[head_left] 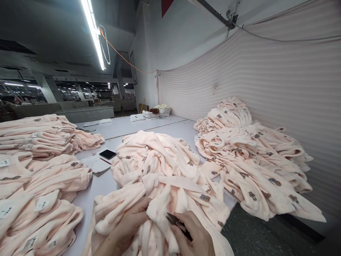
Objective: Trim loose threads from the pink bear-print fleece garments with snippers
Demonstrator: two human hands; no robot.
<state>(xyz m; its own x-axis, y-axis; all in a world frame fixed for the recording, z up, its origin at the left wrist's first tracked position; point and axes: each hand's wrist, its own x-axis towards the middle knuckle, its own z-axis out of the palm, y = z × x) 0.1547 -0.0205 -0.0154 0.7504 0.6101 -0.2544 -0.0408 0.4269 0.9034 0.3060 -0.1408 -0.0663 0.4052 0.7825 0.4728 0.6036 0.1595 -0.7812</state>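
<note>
A pink fleece garment (160,199) with small brown prints lies bunched on the white table right in front of me. My left hand (128,224) is closed on a fold of it at the lower middle. My right hand (194,234) is closed round small dark thread snips (176,221), whose tips touch the raised fold of fabric between both hands. A loose heap of the same garments (151,156) rises just behind.
Folded pink garments are stacked at the left (39,170). A large loose pile (253,167) lies at the right against a striped cloth wall (279,81). A black phone (107,154) and papers (97,165) rest on the table (149,124). Dark floor shows lower right.
</note>
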